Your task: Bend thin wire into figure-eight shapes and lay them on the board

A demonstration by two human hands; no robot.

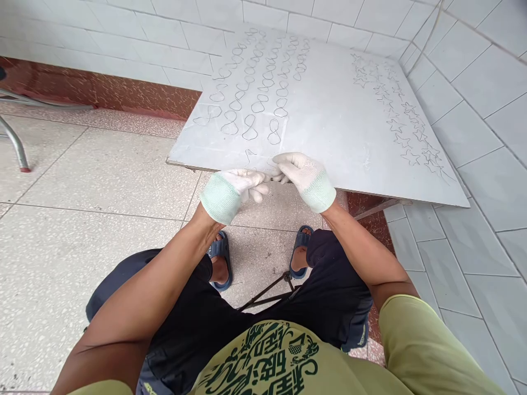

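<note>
My left hand (236, 189), in a white glove with a mint-green cuff, is closed with its fingertips pinched at the front edge of the white board. My right hand (302, 174), gloved alike, pinches right beside it, and the fingertips of both almost touch. A thin dark wire (270, 162) curves out by the right fingertips; most of it is hidden by the gloves. Just beyond the left hand lies a small bent wire piece (249, 154). Past the hands sit rows of figure-eight wire shapes (250, 127), the nearest single one (274, 131) straight ahead.
The white board (329, 126) reaches back to the tiled wall (263, 16). Star-shaped wire pieces (397, 129) lie in rows on its right side. A metal bracket (379, 208) shows under the front edge. Metal chair legs (16, 145) stand at the far left on the speckled floor (102, 181).
</note>
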